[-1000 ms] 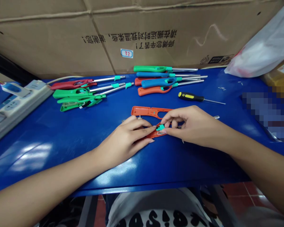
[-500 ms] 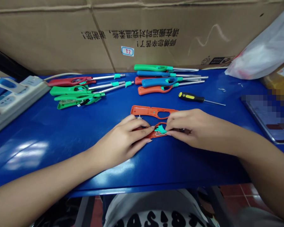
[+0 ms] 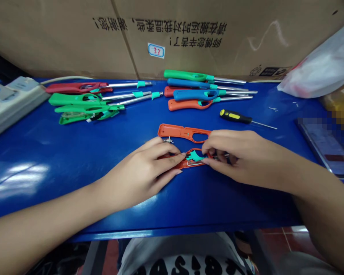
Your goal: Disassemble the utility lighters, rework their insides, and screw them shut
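An orange lighter casing half [image 3: 186, 163] lies open-side up, with a teal trigger [image 3: 195, 156] and a thin white wire in it. My left hand [image 3: 150, 166] is closed on the casing's left part, fingertips beside the trigger. At the trigger's right end, my right hand [image 3: 231, 152] pinches the casing and covers its right end; a bit of metal shows under the fingers. The matching orange casing half [image 3: 174, 131] rests just behind both hands, untouched. A small metal part [image 3: 168, 140] pokes out past my left knuckles.
Behind lie assembled lighters [image 3: 193, 94] on the right and opened ones [image 3: 80, 100] on the left. A black-and-yellow screwdriver [image 3: 235, 116] and tiny loose pieces [image 3: 273, 109] are to the right, near a phone-like device [image 3: 321, 141]. A power strip [image 3: 17, 101] borders the left; a cardboard box [image 3: 189, 57] stands behind.
The camera view has tilted and shifted slightly. My right fingers have moved a little at the trigger's right end, and the teal trigger sits at a slightly different angle. My left hand keeps its hold.
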`<state>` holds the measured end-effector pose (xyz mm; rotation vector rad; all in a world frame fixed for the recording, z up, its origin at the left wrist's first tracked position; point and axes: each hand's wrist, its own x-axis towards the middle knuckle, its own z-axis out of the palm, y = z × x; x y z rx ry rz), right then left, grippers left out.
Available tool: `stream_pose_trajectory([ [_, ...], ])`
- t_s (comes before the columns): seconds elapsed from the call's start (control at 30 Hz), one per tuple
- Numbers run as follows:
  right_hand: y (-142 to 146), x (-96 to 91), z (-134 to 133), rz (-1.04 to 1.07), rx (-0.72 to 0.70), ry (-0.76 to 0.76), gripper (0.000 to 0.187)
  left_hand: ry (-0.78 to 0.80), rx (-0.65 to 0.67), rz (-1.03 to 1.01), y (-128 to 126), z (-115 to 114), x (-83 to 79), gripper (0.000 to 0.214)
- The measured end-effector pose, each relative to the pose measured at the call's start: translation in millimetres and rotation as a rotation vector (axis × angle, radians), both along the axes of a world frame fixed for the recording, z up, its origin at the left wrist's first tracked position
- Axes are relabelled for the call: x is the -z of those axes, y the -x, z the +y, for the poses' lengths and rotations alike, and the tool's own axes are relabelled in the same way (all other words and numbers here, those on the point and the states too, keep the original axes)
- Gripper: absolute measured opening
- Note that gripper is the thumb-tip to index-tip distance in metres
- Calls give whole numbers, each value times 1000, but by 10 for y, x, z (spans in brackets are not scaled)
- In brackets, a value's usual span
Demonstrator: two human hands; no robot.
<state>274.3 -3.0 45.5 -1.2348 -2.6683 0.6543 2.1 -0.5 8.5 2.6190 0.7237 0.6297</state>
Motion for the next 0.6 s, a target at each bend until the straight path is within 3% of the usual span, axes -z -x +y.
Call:
stream_pose_trajectory([
  [0.17, -113, -47, 6, -35, -61, -5, 7, 1, 3, -4, -5, 0, 9, 25],
  [0.6, -98, 2, -38, -20, -37, 73, 15, -35, 2, -18, -3, -3, 26, 26],
])
